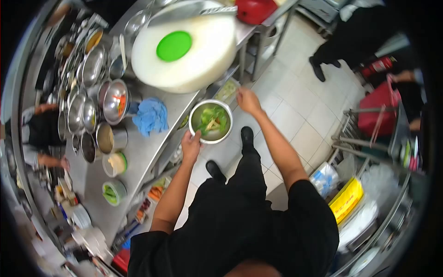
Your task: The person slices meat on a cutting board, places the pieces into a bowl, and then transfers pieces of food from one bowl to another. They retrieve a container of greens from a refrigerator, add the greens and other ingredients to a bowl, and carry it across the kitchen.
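Note:
My left hand [191, 147] grips the rim of a metal bowl [193, 131], held in front of me beside the counter. Inside the bowl lie green leafy vegetables [213, 117] with some pale yellowish pieces. Just beyond it, a drawer [227, 89] stands pulled out from under the counter, with pale pieces of food in it. My right hand [248, 101] is at the drawer's outer corner, its fingers curled on the edge.
A round white cutting board [207, 51] with a green disc [174, 46] and a knife [177, 15] rests on the steel counter [150, 150]. A blue cloth [151, 116] and several metal bowls [116, 99] stand nearby. At right are a rack with a yellow package [346, 201] and other people.

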The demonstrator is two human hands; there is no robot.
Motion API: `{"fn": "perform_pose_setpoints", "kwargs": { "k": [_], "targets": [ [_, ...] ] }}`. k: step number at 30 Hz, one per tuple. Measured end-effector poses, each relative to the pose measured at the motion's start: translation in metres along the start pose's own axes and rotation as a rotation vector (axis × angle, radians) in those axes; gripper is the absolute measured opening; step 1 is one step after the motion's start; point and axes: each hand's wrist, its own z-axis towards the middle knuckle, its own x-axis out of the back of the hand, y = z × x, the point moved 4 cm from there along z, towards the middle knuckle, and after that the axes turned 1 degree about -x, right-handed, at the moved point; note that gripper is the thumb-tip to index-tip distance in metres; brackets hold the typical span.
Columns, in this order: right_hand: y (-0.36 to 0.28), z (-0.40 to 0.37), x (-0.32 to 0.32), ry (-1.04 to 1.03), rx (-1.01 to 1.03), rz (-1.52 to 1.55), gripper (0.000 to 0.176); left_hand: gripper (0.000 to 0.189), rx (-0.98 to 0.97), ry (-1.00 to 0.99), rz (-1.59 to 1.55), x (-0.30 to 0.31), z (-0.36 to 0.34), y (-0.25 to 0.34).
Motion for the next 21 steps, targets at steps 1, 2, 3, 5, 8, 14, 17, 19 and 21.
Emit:
{"fn": "perform_pose_setpoints", "kwargs": {
  "k": [1, 2, 3, 5, 8, 14, 17, 19, 21],
  "targets": [
    [-0.003, 0.033, -0.010, -0.003, 0.073, -0.004, 0.020, 0.012, -0.053, 0.021, -0.009, -0.006, 0.006, -0.001],
    [-0.004, 0.061, -0.024, 0.080, 0.141, -0.065, 0.022, 0.012, -0.023, 0.066, -0.012, -0.011, 0.012, -0.005],
    [-0.002, 0.091, -0.037, 0.175, 0.213, -0.127, 0.024, 0.013, -0.042, 0.067, -0.032, -0.019, 0.021, -0.007],
    [0.008, 0.141, -0.070, 0.393, 0.541, -0.176, 0.022, 0.014, -0.047, 0.097, -0.059, -0.032, 0.028, -0.011],
    [0.012, 0.182, -0.101, 0.344, 0.563, -0.279, 0.022, 0.015, 0.043, 0.080, -0.134, -0.051, 0.031, -0.004],
    [0.028, 0.217, -0.142, 0.125, 0.410, -0.437, 0.021, 0.016, 0.143, 0.171, -0.139, -0.054, 0.033, -0.023],
    [0.032, 0.226, -0.152, 0.090, 0.388, -0.452, 0.021, 0.017, 0.159, 0.211, -0.142, -0.048, 0.035, -0.036],
    [0.033, 0.225, -0.155, 0.066, 0.381, -0.442, 0.020, 0.015, 0.188, 0.237, -0.133, -0.044, 0.033, -0.044],
    [0.035, 0.226, -0.154, 0.050, 0.376, -0.432, 0.020, 0.014, 0.211, 0.244, -0.110, -0.037, 0.031, -0.058]
  ]
}}
